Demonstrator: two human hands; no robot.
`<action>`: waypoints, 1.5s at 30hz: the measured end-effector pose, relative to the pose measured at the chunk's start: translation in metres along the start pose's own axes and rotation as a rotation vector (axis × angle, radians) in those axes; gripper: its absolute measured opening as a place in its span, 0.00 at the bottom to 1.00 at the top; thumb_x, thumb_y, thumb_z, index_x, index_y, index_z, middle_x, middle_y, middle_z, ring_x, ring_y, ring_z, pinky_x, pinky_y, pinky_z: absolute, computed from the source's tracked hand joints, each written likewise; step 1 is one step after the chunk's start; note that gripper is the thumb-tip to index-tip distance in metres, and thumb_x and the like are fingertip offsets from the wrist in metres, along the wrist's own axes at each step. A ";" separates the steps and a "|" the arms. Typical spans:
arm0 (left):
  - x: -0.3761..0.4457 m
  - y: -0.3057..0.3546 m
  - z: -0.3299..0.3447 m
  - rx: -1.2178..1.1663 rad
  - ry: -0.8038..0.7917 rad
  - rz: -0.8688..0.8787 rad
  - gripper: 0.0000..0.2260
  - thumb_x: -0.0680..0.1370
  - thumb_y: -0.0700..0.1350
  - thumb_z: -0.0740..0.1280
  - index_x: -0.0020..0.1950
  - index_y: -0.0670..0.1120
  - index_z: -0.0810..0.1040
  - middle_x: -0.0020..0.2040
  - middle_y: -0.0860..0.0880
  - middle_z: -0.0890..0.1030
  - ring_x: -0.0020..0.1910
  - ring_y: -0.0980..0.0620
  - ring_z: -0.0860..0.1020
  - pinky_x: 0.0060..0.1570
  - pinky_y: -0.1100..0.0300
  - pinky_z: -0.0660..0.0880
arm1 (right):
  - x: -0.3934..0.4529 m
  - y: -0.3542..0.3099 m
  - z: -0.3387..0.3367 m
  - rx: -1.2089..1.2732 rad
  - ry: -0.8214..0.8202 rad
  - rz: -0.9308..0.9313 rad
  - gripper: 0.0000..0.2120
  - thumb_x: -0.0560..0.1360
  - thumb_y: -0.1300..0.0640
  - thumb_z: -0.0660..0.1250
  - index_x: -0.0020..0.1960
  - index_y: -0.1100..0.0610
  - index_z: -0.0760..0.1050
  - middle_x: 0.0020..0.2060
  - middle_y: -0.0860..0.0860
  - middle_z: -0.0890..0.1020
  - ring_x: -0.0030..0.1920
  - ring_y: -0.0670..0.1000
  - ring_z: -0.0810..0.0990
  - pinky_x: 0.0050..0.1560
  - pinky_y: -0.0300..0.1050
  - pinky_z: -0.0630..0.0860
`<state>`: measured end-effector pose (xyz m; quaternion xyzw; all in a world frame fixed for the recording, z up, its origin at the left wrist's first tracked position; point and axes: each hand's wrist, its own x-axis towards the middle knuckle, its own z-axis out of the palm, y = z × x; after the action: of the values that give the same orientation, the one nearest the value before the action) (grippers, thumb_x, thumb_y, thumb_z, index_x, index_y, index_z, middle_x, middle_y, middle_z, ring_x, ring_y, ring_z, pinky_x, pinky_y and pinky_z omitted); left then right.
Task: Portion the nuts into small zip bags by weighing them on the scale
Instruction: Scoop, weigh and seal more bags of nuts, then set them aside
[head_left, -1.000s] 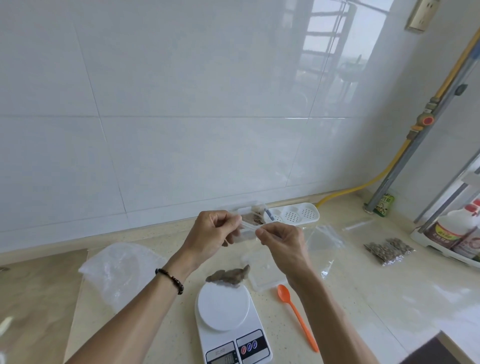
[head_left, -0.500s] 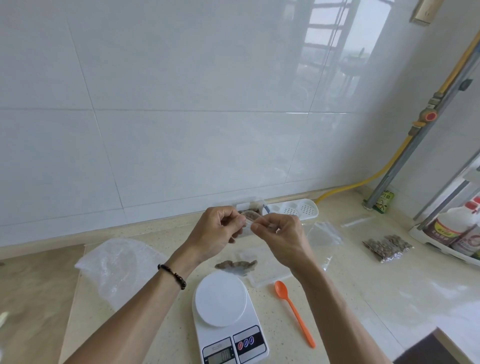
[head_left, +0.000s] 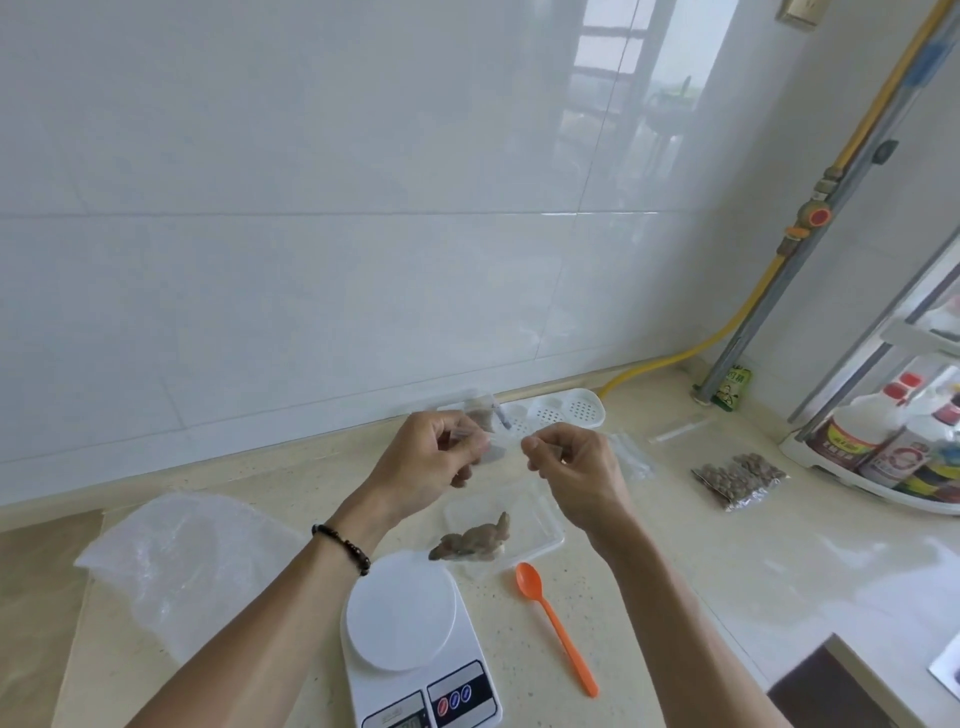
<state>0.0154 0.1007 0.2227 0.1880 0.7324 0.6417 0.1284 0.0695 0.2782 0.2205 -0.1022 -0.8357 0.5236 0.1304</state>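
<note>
I hold my two hands up over the tabletop (head_left: 727, 561), a little apart from each other. My left hand (head_left: 431, 467) has its fingers curled and pinches a small zip bag (head_left: 480, 423) that holds a few brown nuts; the bag is blurred, so I cannot tell whether its seal is closed. My right hand (head_left: 576, 467) also has thumb and forefinger pinched together, but whether it has hold of an edge of the bag I cannot tell. A dark bead bracelet (head_left: 343, 545) sits on my left wrist.

Below and between my hands lies a clear shallow tray (head_left: 535, 519) with a small heap of nuts (head_left: 470, 540) at its near corner. Just nearer to me than that stands the white scale (head_left: 410, 639), its round plate bare. An orange spoon (head_left: 556, 623) lies beside the scale, under my right forearm. To the left of my left arm is a large crumpled clear plastic bag (head_left: 176, 566).

Beyond my hands, against the tiled wall, is a white perforated tray (head_left: 566, 413), partly hidden by the bag I hold. To the right of my right hand lie empty clear bags (head_left: 631, 460), and farther right a filled bag of nuts (head_left: 737, 478). Past that, a white rack with bottles (head_left: 883, 447) stands at the edge, with a yellow hose (head_left: 691, 353) running along the wall behind.
</note>
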 end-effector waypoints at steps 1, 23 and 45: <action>0.006 0.002 0.005 0.002 0.005 0.009 0.08 0.78 0.42 0.68 0.40 0.45 0.81 0.32 0.52 0.77 0.32 0.53 0.75 0.36 0.61 0.75 | 0.004 0.003 -0.005 0.039 0.004 0.000 0.11 0.77 0.55 0.71 0.38 0.59 0.80 0.32 0.59 0.80 0.32 0.46 0.73 0.33 0.36 0.70; 0.300 -0.086 0.327 0.070 0.137 -0.236 0.18 0.73 0.43 0.74 0.24 0.49 0.75 0.22 0.57 0.73 0.26 0.59 0.71 0.36 0.65 0.69 | 0.153 0.300 -0.282 -0.012 0.220 0.510 0.13 0.67 0.62 0.79 0.44 0.60 0.76 0.32 0.55 0.79 0.30 0.54 0.78 0.32 0.46 0.73; 0.424 -0.174 0.474 0.656 0.000 -0.165 0.18 0.69 0.54 0.76 0.31 0.46 0.71 0.30 0.51 0.77 0.34 0.48 0.77 0.31 0.57 0.69 | 0.231 0.437 -0.373 -0.499 0.329 0.594 0.24 0.70 0.44 0.75 0.60 0.57 0.77 0.49 0.53 0.81 0.52 0.56 0.78 0.51 0.53 0.78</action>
<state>-0.1804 0.6911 0.0048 0.1593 0.9127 0.3590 0.1126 -0.0124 0.8542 0.0079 -0.4494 -0.8392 0.2965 0.0765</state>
